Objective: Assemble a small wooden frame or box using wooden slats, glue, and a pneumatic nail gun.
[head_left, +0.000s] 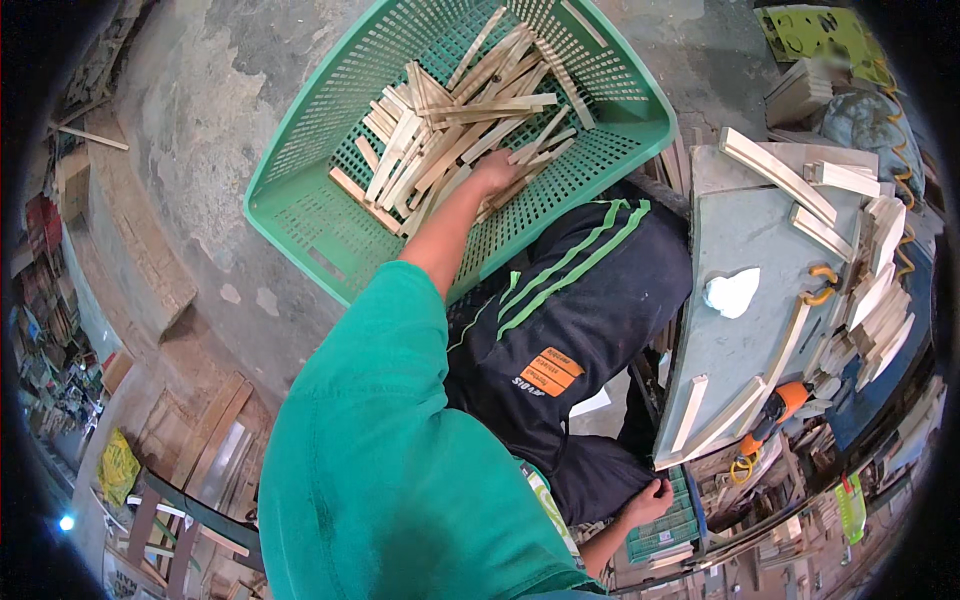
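While our left hand (495,172) closes on a few slats (450,135) heaped in the basket (300,205), they look light, stiff, splintery; best gripped mid-length. Our right hand (650,500) rests curled on a small crate (668,525).

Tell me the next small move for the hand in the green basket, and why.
Probably close the left hand on one pale wooden strip and lift it out: the hand already rests on the loose pile inside the green perforated plastic basket, though its grip is not clear. The right hand rests low by a small green crate.
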Demonstrator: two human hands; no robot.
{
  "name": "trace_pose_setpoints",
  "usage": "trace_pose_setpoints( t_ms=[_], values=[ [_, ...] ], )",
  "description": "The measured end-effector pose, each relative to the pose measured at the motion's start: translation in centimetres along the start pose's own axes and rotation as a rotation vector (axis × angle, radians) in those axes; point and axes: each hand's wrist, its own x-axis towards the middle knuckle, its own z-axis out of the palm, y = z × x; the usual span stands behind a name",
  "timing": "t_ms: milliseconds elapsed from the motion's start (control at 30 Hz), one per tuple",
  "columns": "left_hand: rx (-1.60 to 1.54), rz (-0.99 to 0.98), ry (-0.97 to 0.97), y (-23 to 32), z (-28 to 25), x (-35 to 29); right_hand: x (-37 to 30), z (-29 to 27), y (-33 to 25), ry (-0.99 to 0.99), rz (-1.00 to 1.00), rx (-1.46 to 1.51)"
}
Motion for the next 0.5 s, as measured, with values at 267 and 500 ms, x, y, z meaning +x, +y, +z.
trace_pose_setpoints(
  t_ms=[267, 500],
  values=[
    [-0.022, 0.041, 0.057, -0.2, 0.4, 0.5, 0.1, 0.0, 0.2, 0.002, -0.016, -0.019],
    [-0.322, -0.116, -0.209, -1.0, -1.0, 0.4, -0.2, -0.4, -0.5, -0.012, 0.008, -0.058]
  ],
)
